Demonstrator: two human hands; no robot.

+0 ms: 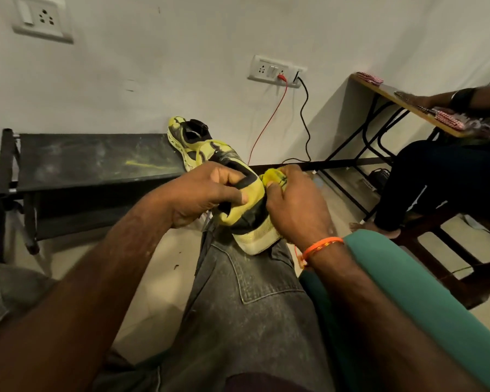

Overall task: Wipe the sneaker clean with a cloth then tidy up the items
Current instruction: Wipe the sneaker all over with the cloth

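Observation:
A yellow and black sneaker (249, 219) rests heel-down on my right knee. My left hand (207, 193) grips it around the collar, thumb pressed on the yellow heel panel. My right hand (297, 205) holds a bunched yellow cloth (273, 176) against the sneaker's right side. A second matching sneaker (193, 142) lies on its side at the right end of a low black bench (82, 159), toe pointing toward the wall.
A red cable (269, 120) and a black cable (304, 117) hang from a wall socket (275, 70) behind the sneakers. Another person's leg (425, 176) and hand are at the right by a wooden desk (393, 100). A teal cushion (408, 292) lies beside my right arm.

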